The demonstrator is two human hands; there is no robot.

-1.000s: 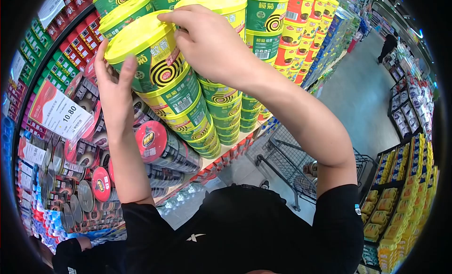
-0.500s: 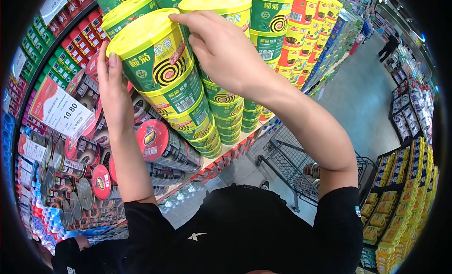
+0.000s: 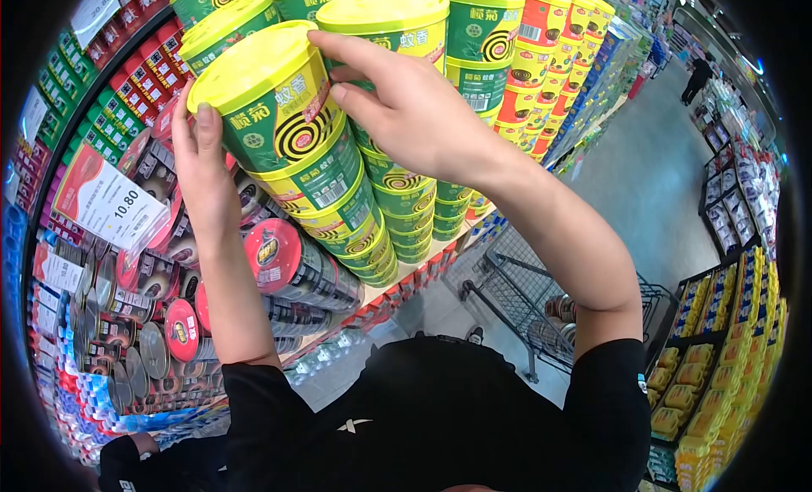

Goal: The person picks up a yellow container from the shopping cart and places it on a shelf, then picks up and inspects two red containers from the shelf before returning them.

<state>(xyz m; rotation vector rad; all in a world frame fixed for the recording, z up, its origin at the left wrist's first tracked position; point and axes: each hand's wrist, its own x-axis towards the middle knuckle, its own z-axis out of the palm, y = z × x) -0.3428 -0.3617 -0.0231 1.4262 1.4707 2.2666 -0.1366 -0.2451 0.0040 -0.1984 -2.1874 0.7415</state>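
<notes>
A green tub with a yellow lid point(image 3: 271, 99) and a black spiral print tops the front stack. My left hand point(image 3: 203, 154) lies against the tub's left side, its thumb near the lid's rim. On the other side, the fingers of my right hand point(image 3: 381, 90) touch the lid's right edge. The tub is held between both hands. Beneath it are several similar green and yellow tubs point(image 3: 326, 175). Another yellow-lidded tub point(image 3: 385, 14) stands behind my right hand.
Dark jars with red lids point(image 3: 275, 247) lie to the left, near a 10.80 price card point(image 3: 110, 200). A shopping cart point(image 3: 524, 297) stands at the lower right. Another person's dark sleeve point(image 3: 169, 462) shows at lower left. A distant person point(image 3: 697, 78) is in the aisle.
The top tub sits slightly lower and further left. My right thumb has come into view, apart from the fingers, and my left hand has shifted slightly with the tub.
</notes>
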